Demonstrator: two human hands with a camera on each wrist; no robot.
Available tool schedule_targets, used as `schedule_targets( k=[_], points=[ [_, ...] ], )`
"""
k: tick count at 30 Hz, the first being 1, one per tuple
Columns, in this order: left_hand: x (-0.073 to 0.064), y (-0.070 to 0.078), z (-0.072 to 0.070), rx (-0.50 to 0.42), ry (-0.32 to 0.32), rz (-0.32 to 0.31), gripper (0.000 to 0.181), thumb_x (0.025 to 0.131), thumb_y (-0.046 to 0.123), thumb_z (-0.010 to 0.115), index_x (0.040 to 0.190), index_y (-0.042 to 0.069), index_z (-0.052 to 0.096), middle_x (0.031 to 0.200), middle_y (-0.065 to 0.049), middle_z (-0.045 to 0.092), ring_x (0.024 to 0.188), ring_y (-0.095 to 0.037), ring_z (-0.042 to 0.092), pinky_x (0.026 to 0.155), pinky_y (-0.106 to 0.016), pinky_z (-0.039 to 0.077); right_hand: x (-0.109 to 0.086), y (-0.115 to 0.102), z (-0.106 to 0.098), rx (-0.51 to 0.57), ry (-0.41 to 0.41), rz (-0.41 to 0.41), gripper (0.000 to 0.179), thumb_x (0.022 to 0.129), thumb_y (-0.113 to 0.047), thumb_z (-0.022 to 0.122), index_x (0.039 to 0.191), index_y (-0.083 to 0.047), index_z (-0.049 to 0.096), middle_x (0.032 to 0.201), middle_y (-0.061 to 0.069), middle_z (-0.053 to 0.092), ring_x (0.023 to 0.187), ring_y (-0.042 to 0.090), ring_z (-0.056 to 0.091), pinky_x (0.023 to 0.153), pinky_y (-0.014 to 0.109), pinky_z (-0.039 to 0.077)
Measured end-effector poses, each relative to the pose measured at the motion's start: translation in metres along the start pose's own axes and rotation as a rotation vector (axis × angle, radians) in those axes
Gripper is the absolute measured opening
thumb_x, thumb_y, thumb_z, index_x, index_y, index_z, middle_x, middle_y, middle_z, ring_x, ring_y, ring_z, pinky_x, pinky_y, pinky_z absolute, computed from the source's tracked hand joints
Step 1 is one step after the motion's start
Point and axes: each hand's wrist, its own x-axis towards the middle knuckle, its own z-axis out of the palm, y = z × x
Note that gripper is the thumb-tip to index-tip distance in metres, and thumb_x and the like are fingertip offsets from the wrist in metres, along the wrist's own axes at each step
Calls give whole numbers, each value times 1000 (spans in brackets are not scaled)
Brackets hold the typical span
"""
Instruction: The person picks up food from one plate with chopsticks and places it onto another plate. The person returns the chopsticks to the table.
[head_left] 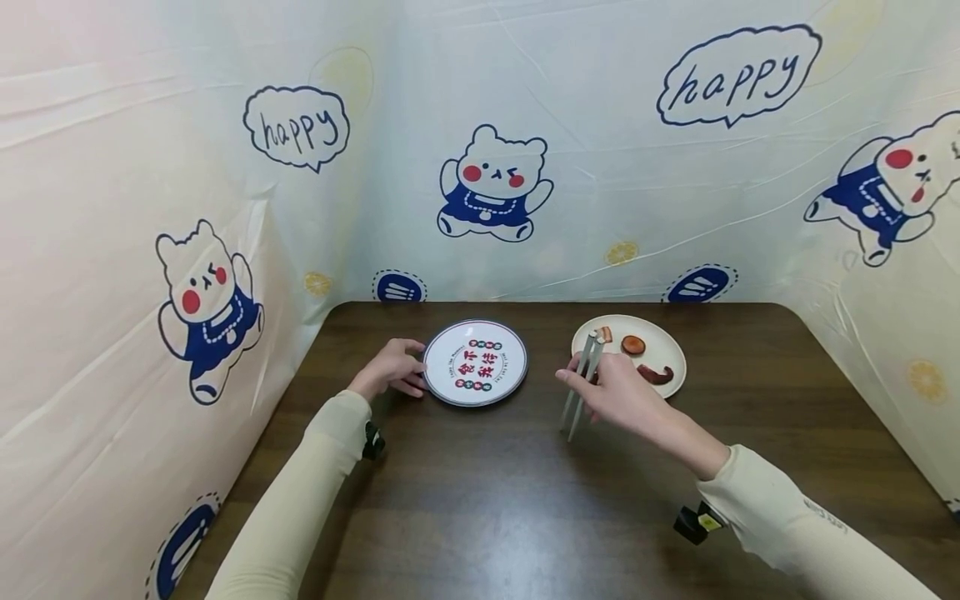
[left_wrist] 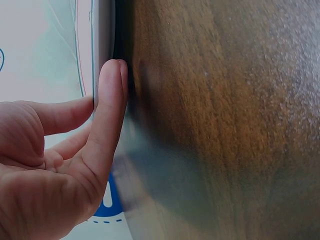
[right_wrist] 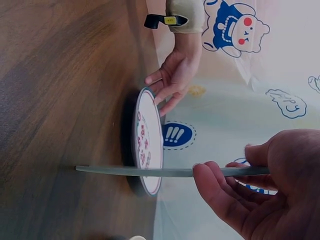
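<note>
A round white plate (head_left: 442, 354) with red characters and a dark rim lies left of centre in the head view. My left hand (head_left: 393, 367) holds it by its left edge. In the left wrist view, the thumb is at the top of the rim and a finger reaches under it. My right hand (head_left: 618, 387) grips a pair of grey chopsticks (right_wrist: 165, 172), their tips slanting down over the bare wood between the two plates. Behind this hand is a cream plate (head_left: 669, 343), partly covered by it.
On the cream plate lie a round orange-brown slice (head_left: 633, 344), a curved dark red piece (head_left: 655, 375) and a small pinkish piece (head_left: 603, 335). The brown table (head_left: 480, 517) is bordered by printed cloth (head_left: 585, 100) at the back and sides.
</note>
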Motion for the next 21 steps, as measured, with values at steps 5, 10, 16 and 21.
schedule_targets(
  k=[5,10,16,21],
  points=[
    [-1,0,0,2,-1,2,55,107,4,59,158,1,39,105,-24,64,77,-27,72,72,-40,67,0,1,2,14,3,-11,21,106,-24,68,109,-3,69,66,12,65,46,21,63,46,35,59],
    [-2,1,0,-3,-7,5,55,107,4,59,158,1,39,105,-25,64,78,-27,73,73,-40,67,0,3,1,22,1,-17,21,106,-24,67,111,-3,68,64,10,64,47,26,65,47,35,60],
    [-2,1,0,-5,-5,0,55,107,3,59,158,1,39,106,-25,64,79,-28,73,73,-41,67,0,5,-1,48,28,-63,21,108,-29,64,102,-9,68,57,3,62,48,32,66,48,37,60],
    [-2,1,0,-4,-4,-2,56,107,3,59,158,0,38,106,-25,64,79,-28,73,74,-42,67,3,9,-3,98,67,-109,19,108,-27,64,101,-11,67,57,4,63,46,27,65,47,46,60]
  ],
)
